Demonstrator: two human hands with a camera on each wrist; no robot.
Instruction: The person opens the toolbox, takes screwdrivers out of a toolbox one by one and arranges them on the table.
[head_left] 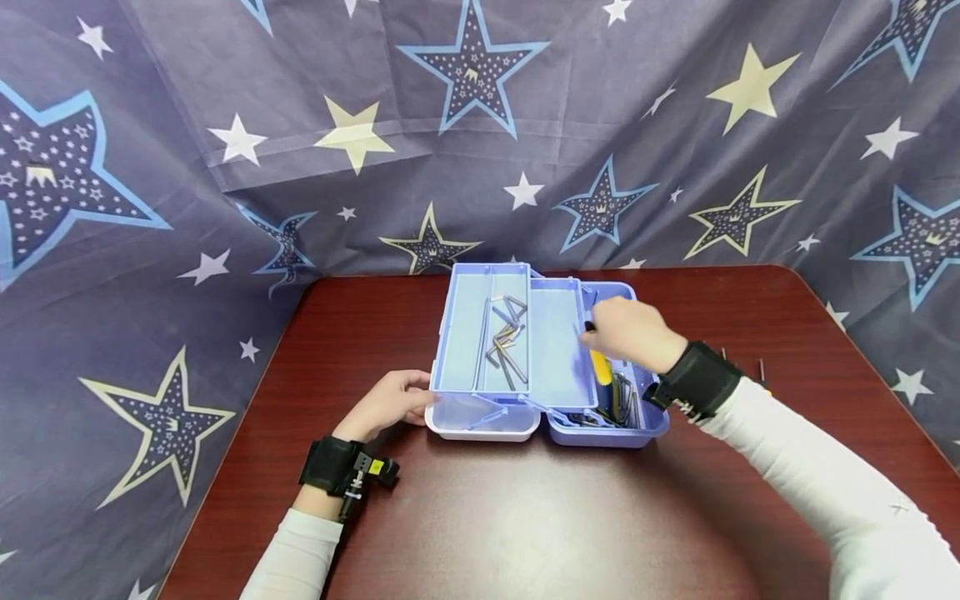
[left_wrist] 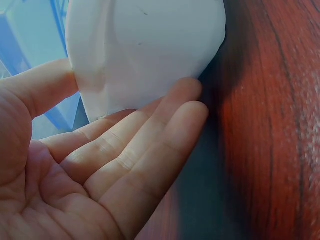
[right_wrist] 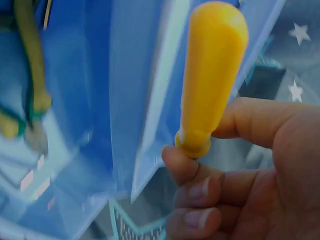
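Observation:
A light blue toolbox stands opened out on the table, its tiered trays spread to the left. Thumb and fingers of my left hand hold the corner of its whitish lid from either side. Over the deep right compartment, my right hand pinches a yellow-handled screwdriver near the handle's collar; its shaft is hidden in the right wrist view. Several hex keys lie in the upper left tray. Pliers with yellow-green handles sit inside the box.
Beneath the toolbox is a dark red wooden table. To the right of the box, partly behind the right wrist, lie thin metal-shafted tools. A grey curtain with stars hangs right behind the table's back edge.

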